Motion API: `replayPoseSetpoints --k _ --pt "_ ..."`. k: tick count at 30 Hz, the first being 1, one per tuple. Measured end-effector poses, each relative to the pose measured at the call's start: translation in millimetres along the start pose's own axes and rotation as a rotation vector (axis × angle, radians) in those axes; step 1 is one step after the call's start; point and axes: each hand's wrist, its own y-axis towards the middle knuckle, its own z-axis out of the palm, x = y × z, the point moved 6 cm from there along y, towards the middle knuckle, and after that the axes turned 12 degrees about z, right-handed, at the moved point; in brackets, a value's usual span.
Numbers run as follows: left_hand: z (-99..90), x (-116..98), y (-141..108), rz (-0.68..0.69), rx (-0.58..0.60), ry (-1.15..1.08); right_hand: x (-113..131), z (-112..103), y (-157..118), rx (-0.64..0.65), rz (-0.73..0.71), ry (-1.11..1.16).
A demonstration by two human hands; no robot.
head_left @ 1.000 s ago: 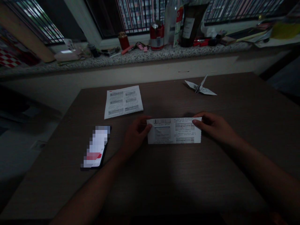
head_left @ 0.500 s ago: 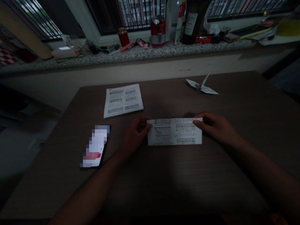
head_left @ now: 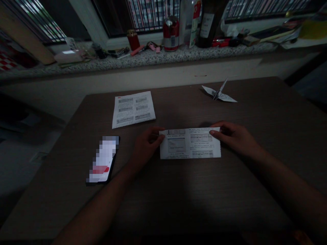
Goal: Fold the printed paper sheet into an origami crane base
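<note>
A printed sheet of paper [head_left: 189,144], folded into a wide rectangle, is held by its two upper corners over the table. My left hand [head_left: 147,144] pinches its upper left corner, with the thumb on the front face. At the upper right corner, my right hand [head_left: 233,136] grips the paper in the same way, thumb in front. A folded paper crane [head_left: 218,93] stands farther back on the right. Another printed paper [head_left: 134,109] lies flat at the back left.
A lit phone [head_left: 103,160] lies on the dark wooden table [head_left: 178,200] beside my left forearm. Behind the table, a stone window sill [head_left: 143,62] carries a red can [head_left: 171,34], a small red jar [head_left: 133,41], bottles and several small items.
</note>
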Motion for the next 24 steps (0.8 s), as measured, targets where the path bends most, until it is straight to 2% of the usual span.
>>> replayPoseSetpoints --k 7,15,24 --pt "-0.2 4 1 0.001 0.013 0.074 0 3 1 -0.011 -0.057 -0.006" --pt "9.0 4 4 0.097 0.125 0.482 -7 19 6 -0.048 -0.216 -0.301" --pt "12.8 7 5 0.161 0.138 0.523 4 25 4 -0.056 -0.352 -0.404"
